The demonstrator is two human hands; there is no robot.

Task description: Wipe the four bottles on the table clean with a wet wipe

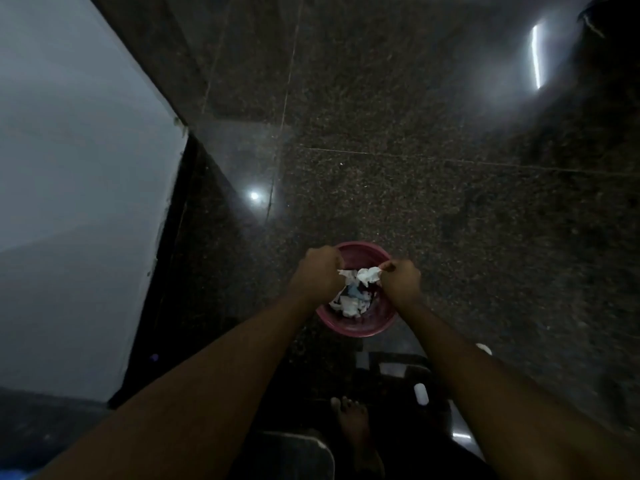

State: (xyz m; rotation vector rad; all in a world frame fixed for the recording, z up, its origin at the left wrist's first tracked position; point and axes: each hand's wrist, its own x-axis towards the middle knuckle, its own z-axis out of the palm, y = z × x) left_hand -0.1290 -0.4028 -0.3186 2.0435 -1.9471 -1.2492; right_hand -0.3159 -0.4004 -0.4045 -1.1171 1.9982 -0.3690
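Right hand [401,279] pinched the crumpled wipe [369,274] over the pink bin [356,329], left hand [318,271] gripping its other end; best released above the bin's middle, bottles out of view.

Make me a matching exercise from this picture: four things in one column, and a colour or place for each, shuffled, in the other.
Things:
1. wipe
2. bin
3. floor
4. bare foot

Descriptions:
A. dark speckled stone
B. white, pinched by the right hand
C. near the bottom edge of the picture
D. pink and round

Pairs: 1-B, 2-D, 3-A, 4-C
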